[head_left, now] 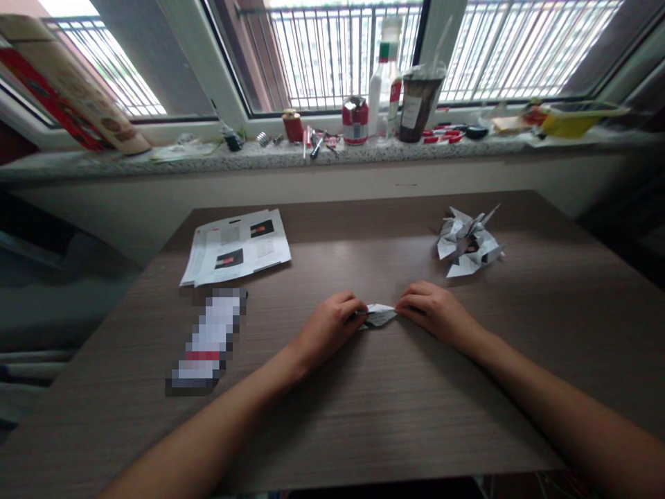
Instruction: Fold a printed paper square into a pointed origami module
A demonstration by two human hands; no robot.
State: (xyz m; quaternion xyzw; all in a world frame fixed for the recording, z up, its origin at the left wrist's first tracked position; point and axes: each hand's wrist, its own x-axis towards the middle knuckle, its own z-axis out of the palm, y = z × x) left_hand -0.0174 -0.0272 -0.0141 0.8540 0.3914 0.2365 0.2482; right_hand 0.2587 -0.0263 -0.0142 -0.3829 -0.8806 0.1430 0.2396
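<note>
Between my hands, just above or on the table, is a small folded piece of printed paper [381, 315]. My left hand [335, 320] is closed on its left end, the fingertips partly covering it. At the pointed right end, my right hand [430, 310] pinches the tip. Farther back on the right sits a cluster of folded paper pieces [470, 242] with sharp points, printed like the one I hold. A stack of flat printed sheets [239, 247] lies at the back left. Nearer on the left is a pixelated phone-shaped object [210, 339].
The brown wooden table [332, 423] reaches to the wall below the window. On the granite sill [208, 163] stand a red can [355, 121], a dark drink cup with a straw [417, 104], a clear bottle [382, 86], a yellow container [569, 123] and small tools.
</note>
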